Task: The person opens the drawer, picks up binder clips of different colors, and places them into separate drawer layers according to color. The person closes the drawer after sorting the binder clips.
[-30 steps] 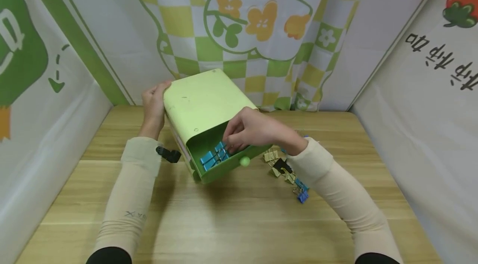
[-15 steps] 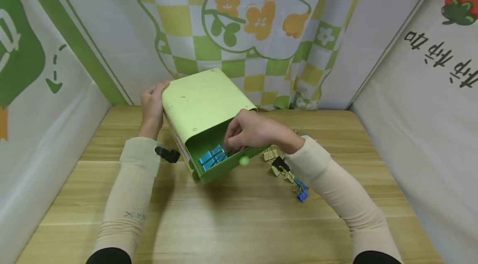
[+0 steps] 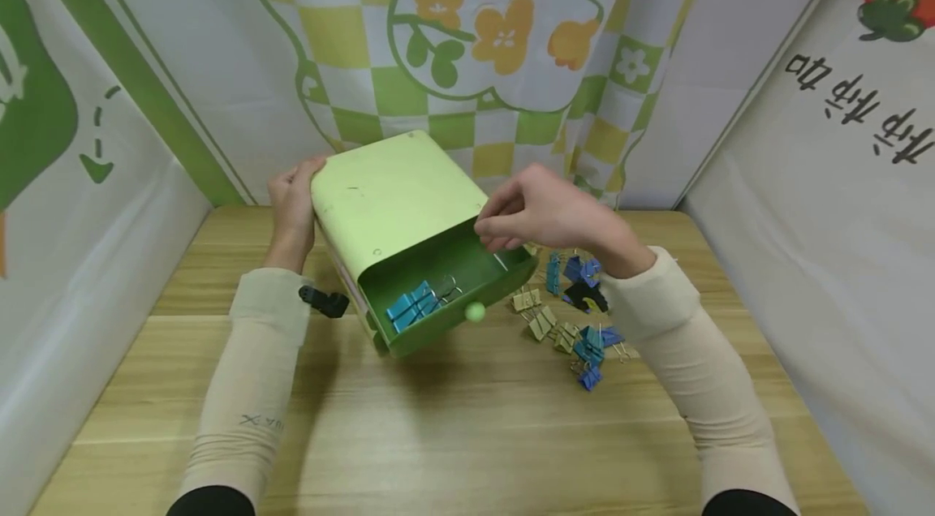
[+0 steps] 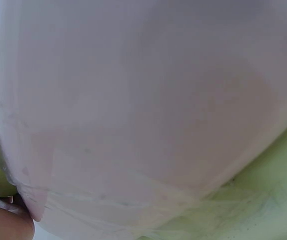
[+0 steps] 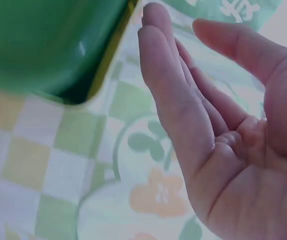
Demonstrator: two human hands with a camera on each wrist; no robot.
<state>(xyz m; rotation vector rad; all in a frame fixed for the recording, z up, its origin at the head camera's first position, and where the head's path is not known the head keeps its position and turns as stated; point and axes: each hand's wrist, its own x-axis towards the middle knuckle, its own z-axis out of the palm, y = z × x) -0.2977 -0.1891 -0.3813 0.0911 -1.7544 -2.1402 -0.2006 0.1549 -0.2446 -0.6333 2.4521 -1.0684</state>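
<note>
A pale green drawer box stands tilted in the middle, its darker green drawer pulled out toward the front. My left hand grips the box at its back left corner; part of the fingers is hidden behind it. Inside the drawer lie blue binder clips with silver wire handles, at the left end. Over the drawer's right end hovers my right hand, fingers bent loosely. The right wrist view shows this hand with thumb and fingers apart and nothing between them, beside the green box rim.
To the right of the box, several yellow binder clips and blue binder clips lie loose on the wooden table, with a black piece among them. A patterned curtain hangs behind; printed walls flank both sides.
My right hand has risen out of the drawer and moved right, leaving the blue clips inside. More of the loose clips on the table now show. The left hand keeps its hold.
</note>
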